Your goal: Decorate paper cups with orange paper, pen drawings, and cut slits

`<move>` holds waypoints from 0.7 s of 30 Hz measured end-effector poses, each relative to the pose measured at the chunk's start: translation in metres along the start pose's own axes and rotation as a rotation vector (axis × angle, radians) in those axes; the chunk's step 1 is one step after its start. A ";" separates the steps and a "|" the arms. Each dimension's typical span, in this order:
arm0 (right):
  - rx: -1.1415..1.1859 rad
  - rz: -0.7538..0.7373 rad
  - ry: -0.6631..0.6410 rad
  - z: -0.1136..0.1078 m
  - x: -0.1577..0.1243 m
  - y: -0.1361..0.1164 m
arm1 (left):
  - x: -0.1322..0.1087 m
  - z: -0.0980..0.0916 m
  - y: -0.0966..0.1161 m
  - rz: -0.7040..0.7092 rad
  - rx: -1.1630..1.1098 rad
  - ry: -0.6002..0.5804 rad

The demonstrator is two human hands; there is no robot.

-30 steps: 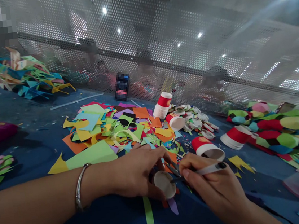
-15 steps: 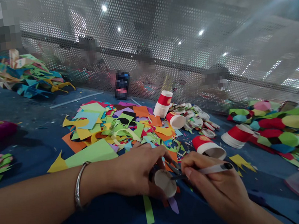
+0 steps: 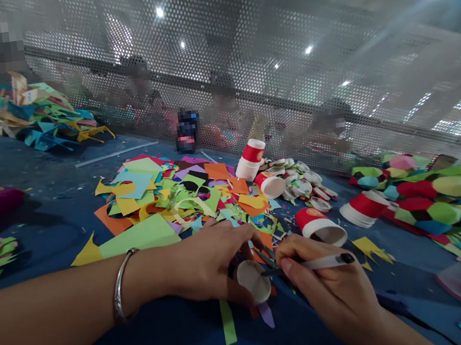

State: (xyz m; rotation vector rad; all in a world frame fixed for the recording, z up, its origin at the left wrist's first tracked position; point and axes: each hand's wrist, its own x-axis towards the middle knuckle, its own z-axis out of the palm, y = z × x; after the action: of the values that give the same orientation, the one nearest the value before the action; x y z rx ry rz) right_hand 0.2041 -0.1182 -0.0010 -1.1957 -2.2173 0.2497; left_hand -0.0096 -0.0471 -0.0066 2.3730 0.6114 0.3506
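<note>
My left hand (image 3: 212, 264), with a silver bangle at its wrist, curls its fingers and thumb around a round white paper cup base (image 3: 253, 283). The flat round face is turned towards me; the rest is hidden behind the fingers. A pen (image 3: 321, 262) with a clear barrel and black end is gripped in my right hand (image 3: 328, 283). Its dark tip points left and meets the right edge of the white face. Just above it, between the hands, lie grey metal blades (image 3: 266, 256), partly covered. A purple paper scrap (image 3: 266, 315) and a green strip (image 3: 228, 322) lie below the base.
Coloured paper scraps (image 3: 150, 199) are heaped beyond my hands. Red-and-white paper cups (image 3: 320, 227) lie to the right, near a pile of cut cup bases (image 3: 299, 181). Colourful paper crafts (image 3: 430, 193) lie far right. A perforated metal screen (image 3: 198, 47) rises behind the table.
The view has shifted very slightly. Both hands keep their hold, and the pen tip stays at the edge of the cup base.
</note>
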 end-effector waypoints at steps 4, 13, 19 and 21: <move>0.003 -0.001 0.001 -0.001 0.000 -0.001 | 0.000 0.001 0.000 -0.004 0.001 0.007; 0.025 0.009 -0.007 0.000 -0.001 0.003 | 0.001 0.002 -0.003 0.000 0.016 0.016; 0.037 0.031 -0.011 0.001 -0.002 0.005 | 0.001 0.002 -0.001 -0.010 0.003 0.017; 0.033 0.024 -0.011 0.000 -0.001 0.005 | 0.001 0.002 -0.001 -0.007 -0.001 0.019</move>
State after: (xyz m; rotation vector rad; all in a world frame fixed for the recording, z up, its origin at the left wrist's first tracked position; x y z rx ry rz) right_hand 0.2077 -0.1164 -0.0036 -1.2070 -2.2010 0.3018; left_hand -0.0083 -0.0471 -0.0091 2.3686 0.6285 0.3704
